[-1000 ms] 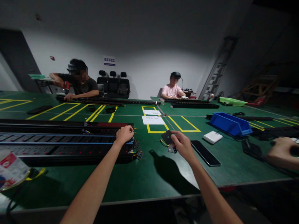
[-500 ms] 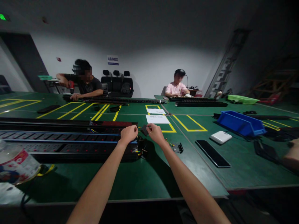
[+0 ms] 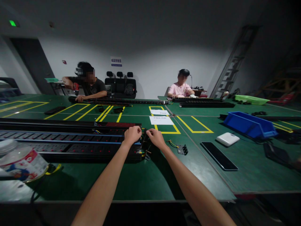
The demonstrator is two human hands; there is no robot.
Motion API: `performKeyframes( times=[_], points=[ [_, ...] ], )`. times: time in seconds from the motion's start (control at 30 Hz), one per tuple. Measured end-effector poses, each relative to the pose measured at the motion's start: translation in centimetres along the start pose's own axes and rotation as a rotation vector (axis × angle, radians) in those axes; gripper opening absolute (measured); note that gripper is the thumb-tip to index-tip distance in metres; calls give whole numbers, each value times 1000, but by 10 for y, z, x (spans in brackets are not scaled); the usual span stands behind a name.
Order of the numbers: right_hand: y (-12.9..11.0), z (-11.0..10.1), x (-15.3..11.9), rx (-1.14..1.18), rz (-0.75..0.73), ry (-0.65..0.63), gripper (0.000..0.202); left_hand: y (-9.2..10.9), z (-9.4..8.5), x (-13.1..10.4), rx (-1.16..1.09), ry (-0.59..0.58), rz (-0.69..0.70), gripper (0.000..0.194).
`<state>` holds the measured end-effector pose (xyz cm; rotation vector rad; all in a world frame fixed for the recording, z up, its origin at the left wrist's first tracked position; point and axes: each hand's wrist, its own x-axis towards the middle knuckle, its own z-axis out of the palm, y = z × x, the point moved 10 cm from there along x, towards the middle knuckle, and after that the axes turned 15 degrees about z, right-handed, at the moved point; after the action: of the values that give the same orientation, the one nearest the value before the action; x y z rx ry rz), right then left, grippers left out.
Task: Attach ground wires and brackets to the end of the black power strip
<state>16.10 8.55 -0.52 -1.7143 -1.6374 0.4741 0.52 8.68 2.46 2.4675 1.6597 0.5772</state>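
Note:
Long black power strips (image 3: 94, 148) with rows of sockets and small red lights lie side by side, their right ends under my hands. My left hand (image 3: 133, 135) is closed over the end of the strips, its fingertips pinched; what they hold is hidden. My right hand (image 3: 155, 137) pinches a small black end plate (image 3: 145, 135), standing close to the strip ends. Loose wires and a small bracket (image 3: 147, 156) show just below it. A black metal bracket (image 3: 182, 149) with a yellow-green wire lies to the right of my right hand.
A plastic jar (image 3: 23, 161) stands at the left front. To the right are a phone (image 3: 218, 156), a white box (image 3: 227, 139) and a blue bin (image 3: 249, 125). Paper sheets (image 3: 161, 120) lie ahead. Two people work across the table, one with a red drill (image 3: 76, 88).
The black end plate in my right hand has moved in against the strip ends and turned more upright. My left hand stays at the strip ends. The view has shifted slightly.

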Motion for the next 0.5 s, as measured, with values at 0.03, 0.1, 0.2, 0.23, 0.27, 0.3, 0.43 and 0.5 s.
performKeyframes(
  times=[0.03, 0.1, 0.2, 0.23, 0.27, 0.3, 0.43, 0.5],
  points=[
    [0, 1, 0, 10, -3, -4, 32, 0, 0, 0, -3, 1, -1, 21],
    [0, 3, 0, 28, -9, -6, 35, -1, 1, 1, -6, 4, -3, 21],
    [0, 6, 0, 55, -20, -10, 37, -2, 2, 3, -8, 15, 3, 19],
    [0, 7, 1, 63, -21, -14, 38, -2, 2, 3, -5, 19, 6, 19],
    [0, 8, 1, 69, -19, -18, 38, -2, 2, 3, -2, 21, 8, 19],
    [0, 9, 1, 74, -17, -21, 39, -2, 3, 3, 0, 20, 10, 19],
    [-1, 12, 2, 92, -21, -25, 39, -4, 5, 4, 0, 9, 5, 21],
    [-1, 13, 2, 107, -20, -30, 39, -4, 5, 4, 0, 8, 0, 21]
  ],
)
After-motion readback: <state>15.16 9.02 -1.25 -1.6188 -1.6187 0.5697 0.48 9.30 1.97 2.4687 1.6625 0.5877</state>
